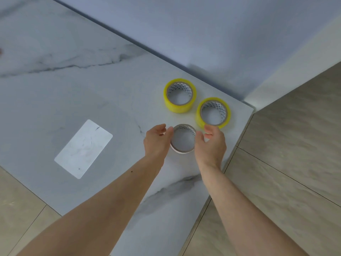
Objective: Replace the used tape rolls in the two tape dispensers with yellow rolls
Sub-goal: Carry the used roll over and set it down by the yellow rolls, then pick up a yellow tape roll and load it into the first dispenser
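Two yellow tape rolls lie flat near the table's far right corner, one (180, 95) further back and one (213, 113) to its right. In front of them lies a nearly used-up whitish roll (183, 138), little more than its cardboard core. My left hand (156, 140) is at that roll's left side, thumb and fingers relaxed beside the rim. My right hand (210, 143) is at its right side, fingers loosely bent. Neither hand plainly grips the roll. No tape dispenser is in view.
The white marble table (83, 85) ends close to the right of the rolls, with tiled floor (287, 145) beyond. A bright rectangular patch (83, 149) lies on the tabletop to the left. A pale wall (203, 30) runs behind the table.
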Demonstrator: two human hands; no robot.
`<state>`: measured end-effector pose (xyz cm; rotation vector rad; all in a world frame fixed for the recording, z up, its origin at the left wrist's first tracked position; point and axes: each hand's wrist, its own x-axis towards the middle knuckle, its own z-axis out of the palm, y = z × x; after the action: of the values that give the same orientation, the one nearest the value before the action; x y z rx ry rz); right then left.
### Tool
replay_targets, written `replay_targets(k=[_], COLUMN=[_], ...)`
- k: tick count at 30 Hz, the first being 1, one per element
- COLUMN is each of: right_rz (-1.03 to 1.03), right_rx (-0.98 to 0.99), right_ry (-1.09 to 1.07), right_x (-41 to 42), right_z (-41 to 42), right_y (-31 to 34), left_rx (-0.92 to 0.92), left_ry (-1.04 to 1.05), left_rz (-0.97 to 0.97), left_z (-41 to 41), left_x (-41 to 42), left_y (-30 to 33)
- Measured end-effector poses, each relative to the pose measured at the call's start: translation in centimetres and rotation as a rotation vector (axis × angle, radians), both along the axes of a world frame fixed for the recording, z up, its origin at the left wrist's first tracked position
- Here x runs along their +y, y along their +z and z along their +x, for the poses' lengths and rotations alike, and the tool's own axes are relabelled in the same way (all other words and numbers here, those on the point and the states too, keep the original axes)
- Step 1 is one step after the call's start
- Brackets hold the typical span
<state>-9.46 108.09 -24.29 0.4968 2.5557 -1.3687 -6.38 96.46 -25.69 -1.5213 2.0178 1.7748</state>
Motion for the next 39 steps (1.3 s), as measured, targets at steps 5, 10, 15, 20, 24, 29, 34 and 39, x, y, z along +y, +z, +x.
replay_targets(k=[5,10,15,20,24,29,34,39], right_rz=[-0.064,0.025,0.114,0.149,0.176,0.153,0.096,-0.034], right_rx=[0.046,-0.014,-0.026,-0.071,-0.128,-0.149,-0.136,-0.144], right_ry=[0.116,0.223,0.232,0.21,0.201,0.198,0.17,0.151], right_x=[-2.5,-5.8,-7.9,-8.5,-8.8,-9.1,-9.4,-9.9], right_z=[-2.9,-6.7,-8.3,-9.0,-9.6,-9.6,-8.6,-7.1], right_y=[1.2,1.2,0.6,0.3,0.2,0.3,1.0,2.7], left_rx=[0.091,0.118,0.118,0.122,0.17,0.203,0.232,0.305], left_ry=[-0.012,-0.059,-0.086,-0.119,-0.182,-0.127,0.014,0.134], left_rz=[0.014,0.016,0.059,0.08,0.063,0.133,0.202,0.212], left_z=[-2.8,-6.5,-8.9,-9.6,-9.4,-9.3,-8.5,-6.6], left_x=[-1.8,-3.7,-4.9,-5.7,-6.3,-6.9,-7.6,-8.0], left_y=[0.5,-0.1,-0.6,-1.0,-0.9,-0.6,1.2,3.1])
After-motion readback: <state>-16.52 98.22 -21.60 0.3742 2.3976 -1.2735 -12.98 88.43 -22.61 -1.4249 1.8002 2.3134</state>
